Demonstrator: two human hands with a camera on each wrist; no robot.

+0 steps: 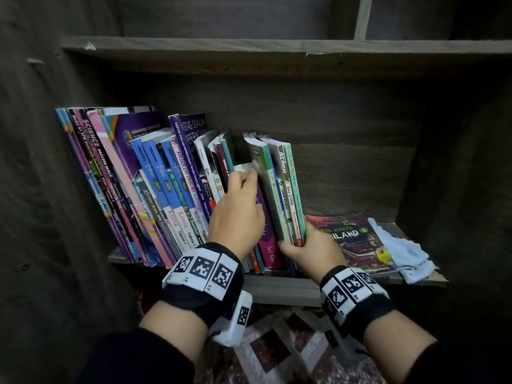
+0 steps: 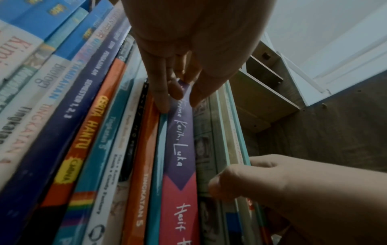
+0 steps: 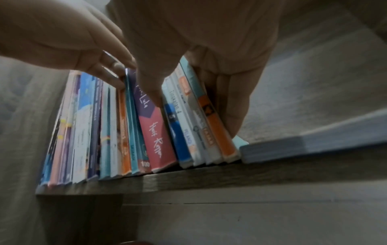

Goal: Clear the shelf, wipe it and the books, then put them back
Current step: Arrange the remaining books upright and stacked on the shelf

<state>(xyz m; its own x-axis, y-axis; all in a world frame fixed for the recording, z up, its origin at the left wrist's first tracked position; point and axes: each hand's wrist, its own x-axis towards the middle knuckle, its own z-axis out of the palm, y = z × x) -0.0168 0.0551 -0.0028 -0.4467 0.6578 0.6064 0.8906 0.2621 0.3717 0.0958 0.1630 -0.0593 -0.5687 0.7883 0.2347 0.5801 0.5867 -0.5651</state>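
Observation:
Many books stand in a row on the dark wooden shelf (image 1: 277, 285), leaning left. My left hand (image 1: 253, 194) reaches to a purple and pink book (image 1: 267, 231) in the middle of the row. In the left wrist view the left hand (image 2: 179, 102) pinches that book's spine (image 2: 182, 149), fingers on its left and thumb on its right. My right hand (image 1: 294, 241) grips the bundle of thin green and teal books (image 1: 282, 184) at the row's right end. Its thumb lies on the bundle's left side and its fingers (image 3: 230, 119) on the right.
A book (image 1: 352, 239) lies flat on the right half of the shelf, with a light blue cloth (image 1: 401, 250) beside it. Taller books (image 1: 133, 176) fill the left end. Another board (image 1: 277, 48) closes the bay above, a dark panel (image 1: 448, 162) on the right. A patterned rug (image 1: 277, 353) lies below.

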